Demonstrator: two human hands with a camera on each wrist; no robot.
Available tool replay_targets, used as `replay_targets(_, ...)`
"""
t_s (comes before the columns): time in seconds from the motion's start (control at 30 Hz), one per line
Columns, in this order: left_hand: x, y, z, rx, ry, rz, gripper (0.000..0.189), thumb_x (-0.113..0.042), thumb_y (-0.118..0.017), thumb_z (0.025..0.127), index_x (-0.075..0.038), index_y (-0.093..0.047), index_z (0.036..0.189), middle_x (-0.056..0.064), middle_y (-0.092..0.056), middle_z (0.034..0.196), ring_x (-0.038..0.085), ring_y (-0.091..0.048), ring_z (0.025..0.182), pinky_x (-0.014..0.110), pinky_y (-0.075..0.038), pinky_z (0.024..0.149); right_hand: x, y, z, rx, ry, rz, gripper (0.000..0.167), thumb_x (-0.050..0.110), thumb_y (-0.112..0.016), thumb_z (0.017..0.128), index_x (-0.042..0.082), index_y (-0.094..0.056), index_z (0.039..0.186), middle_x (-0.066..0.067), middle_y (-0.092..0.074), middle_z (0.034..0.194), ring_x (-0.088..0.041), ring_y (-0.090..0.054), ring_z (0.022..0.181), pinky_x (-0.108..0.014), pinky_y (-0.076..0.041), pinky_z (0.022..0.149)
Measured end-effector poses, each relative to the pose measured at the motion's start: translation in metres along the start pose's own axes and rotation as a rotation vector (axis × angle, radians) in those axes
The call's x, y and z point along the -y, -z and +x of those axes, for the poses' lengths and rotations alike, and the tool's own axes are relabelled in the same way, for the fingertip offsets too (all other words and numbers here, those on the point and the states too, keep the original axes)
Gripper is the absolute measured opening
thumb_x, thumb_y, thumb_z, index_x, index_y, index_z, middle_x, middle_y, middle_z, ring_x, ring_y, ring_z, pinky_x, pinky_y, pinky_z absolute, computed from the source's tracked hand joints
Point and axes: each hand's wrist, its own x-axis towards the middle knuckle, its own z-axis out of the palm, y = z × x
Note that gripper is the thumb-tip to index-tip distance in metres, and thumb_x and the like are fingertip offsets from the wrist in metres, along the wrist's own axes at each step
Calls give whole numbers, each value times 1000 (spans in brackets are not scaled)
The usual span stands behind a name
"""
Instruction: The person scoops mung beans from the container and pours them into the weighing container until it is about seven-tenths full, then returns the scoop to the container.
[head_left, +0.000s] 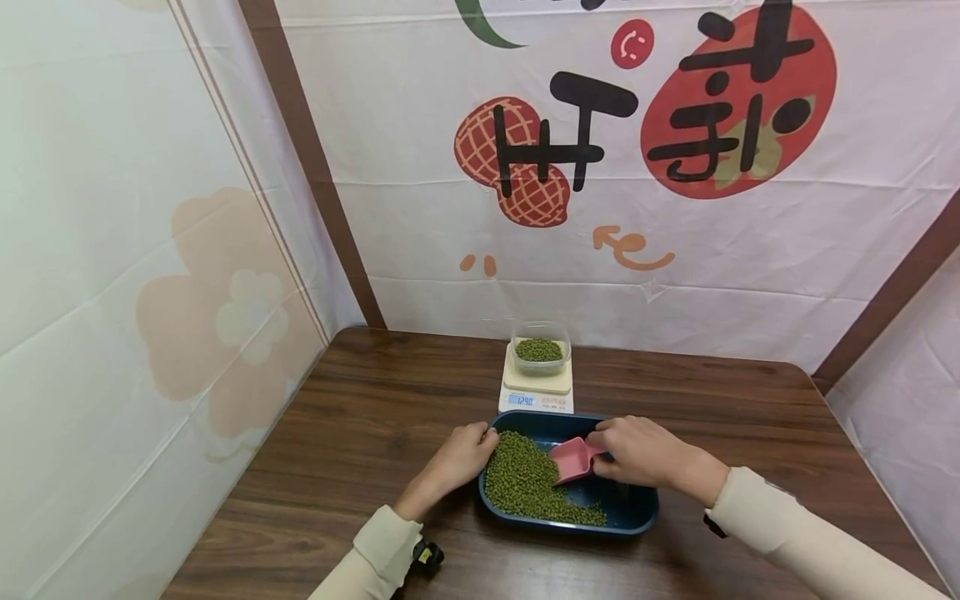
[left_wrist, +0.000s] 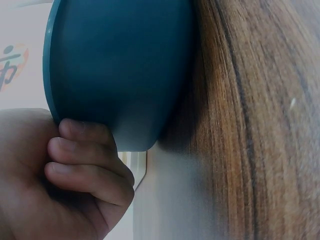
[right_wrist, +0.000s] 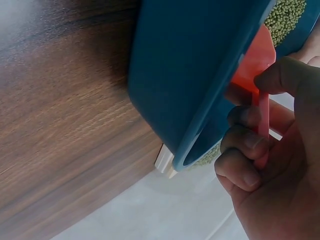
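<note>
- Wood-grain bench [head_left: 367, 425] stood before printed cloth walls [head_left: 420, 292].
- Left hand [head_left: 459, 458] gripped the rim of the blue tray [head_left: 632, 507] on the bench.
- Right hand [head_left: 641, 451] held the pink scoop [head_left: 572, 459] inside the tray, touching green beans [head_left: 517, 479].

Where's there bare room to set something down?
The table is bare right of the scale, beyond the right hand. Another free patch lies left of the scale and left hand, towards the table's left edge. The middle is crowded: the scale, bearing a clear tub, stands behind the blue tray, where green beans cover the left side.
</note>
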Motion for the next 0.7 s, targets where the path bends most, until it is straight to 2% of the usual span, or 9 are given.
replay_targets(0.7, 0, 1, -1, -5, -9, 6, 36, -25, -43, 113, -12, -52, 81, -1, -43, 68, 14, -42, 59, 29, -37, 58, 10, -6, 16, 10, 56, -12, 4, 19, -74, 91, 16, -70, 90, 11, -43, 72, -2, -24, 59, -22, -20, 54)
